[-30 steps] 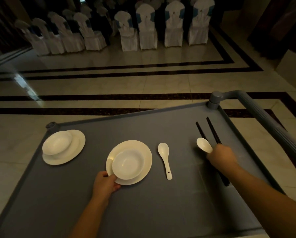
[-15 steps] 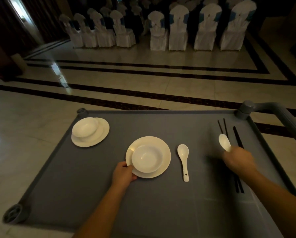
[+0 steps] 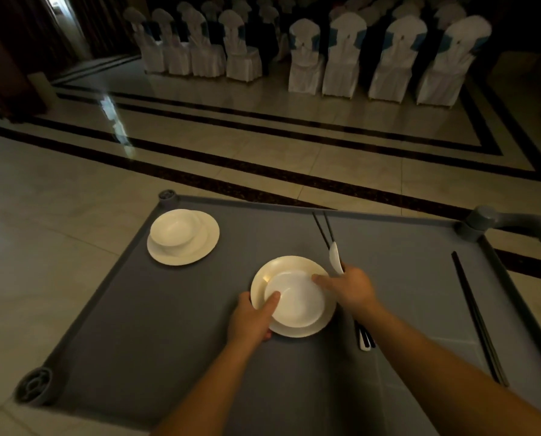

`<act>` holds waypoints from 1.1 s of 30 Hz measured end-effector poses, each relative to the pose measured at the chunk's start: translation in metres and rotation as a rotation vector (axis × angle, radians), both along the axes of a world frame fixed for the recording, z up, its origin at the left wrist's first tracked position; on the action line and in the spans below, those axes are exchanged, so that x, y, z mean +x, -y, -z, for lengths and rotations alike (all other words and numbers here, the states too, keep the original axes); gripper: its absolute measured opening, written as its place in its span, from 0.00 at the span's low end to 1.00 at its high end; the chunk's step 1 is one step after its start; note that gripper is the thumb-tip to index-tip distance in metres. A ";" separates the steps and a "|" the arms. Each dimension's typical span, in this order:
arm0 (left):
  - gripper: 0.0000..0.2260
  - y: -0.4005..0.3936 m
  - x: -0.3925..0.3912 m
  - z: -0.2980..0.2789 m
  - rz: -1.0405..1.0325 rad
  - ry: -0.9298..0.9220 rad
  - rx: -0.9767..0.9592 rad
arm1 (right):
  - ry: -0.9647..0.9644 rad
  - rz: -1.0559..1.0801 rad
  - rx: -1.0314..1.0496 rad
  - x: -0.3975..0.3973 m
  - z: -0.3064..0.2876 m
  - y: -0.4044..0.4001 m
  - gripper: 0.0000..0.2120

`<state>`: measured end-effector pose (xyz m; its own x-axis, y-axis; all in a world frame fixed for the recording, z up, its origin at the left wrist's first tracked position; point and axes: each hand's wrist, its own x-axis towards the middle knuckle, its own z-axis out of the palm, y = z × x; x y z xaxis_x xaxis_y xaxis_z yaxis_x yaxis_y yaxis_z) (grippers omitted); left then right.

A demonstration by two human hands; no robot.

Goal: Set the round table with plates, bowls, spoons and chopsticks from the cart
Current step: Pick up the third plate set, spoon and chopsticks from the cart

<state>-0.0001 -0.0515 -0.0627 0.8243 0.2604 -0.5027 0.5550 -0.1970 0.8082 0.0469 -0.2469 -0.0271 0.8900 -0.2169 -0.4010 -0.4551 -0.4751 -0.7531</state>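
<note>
white plates (image 3: 307,327) and bowls (image 3: 294,298), black chopsticks (image 3: 478,319), grey cart (image 3: 168,309).

No readable text, labels or numbers — crockery, cart surface all unmarked.

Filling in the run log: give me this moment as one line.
left hand grips near plate with bowl | right hand grips spoon and chopsticks, fingertips on bowl | second chopstick pair on cart
</note>
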 end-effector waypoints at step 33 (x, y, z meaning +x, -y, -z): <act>0.24 -0.032 -0.082 -0.047 -0.640 0.238 -0.050 | -0.262 -0.517 0.244 -0.007 0.003 -0.090 0.25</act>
